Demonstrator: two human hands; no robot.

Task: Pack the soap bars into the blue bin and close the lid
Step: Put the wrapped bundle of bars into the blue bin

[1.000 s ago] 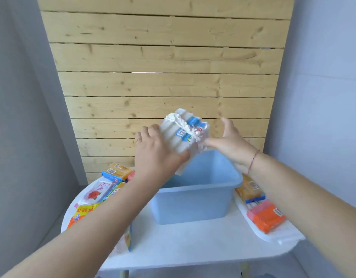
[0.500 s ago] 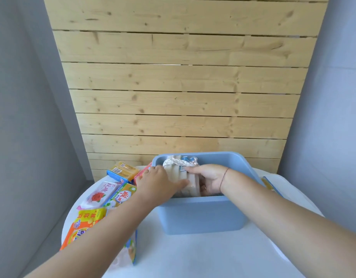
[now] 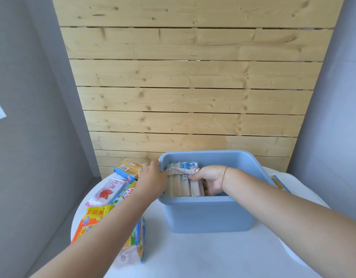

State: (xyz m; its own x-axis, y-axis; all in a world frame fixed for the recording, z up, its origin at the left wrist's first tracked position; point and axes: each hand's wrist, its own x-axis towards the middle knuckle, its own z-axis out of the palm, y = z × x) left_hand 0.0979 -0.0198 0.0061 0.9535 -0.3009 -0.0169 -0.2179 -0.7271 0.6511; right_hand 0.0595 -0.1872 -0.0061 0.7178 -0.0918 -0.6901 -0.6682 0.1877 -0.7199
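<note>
The open blue bin point(image 3: 209, 213) stands on the white round table point(image 3: 203, 255). Inside it, against the left wall, stands a wrapped multipack of pale soap bars point(image 3: 182, 182) with blue-and-white labels. My right hand point(image 3: 208, 180) is down inside the bin, gripping the pack's right side. My left hand point(image 3: 153, 180) reaches over the bin's left rim and touches the pack's left side. More soap packs lie left of the bin: a yellow-and-blue box point(image 3: 128, 168), a white pack with a red rose point(image 3: 109, 190), and an orange-and-yellow pack point(image 3: 91, 219).
A clear-wrapped pack point(image 3: 136, 241) stands on edge under my left forearm. A white tray or lid point(image 3: 289, 185) with another soap pack point(image 3: 279, 183) peeks out right of the bin. A wooden plank wall rises just behind the table; grey walls flank it.
The multipack went from held above the bin down into it, then sank deeper against the left wall. Both hands followed it in. The camera tilted and moved closer.
</note>
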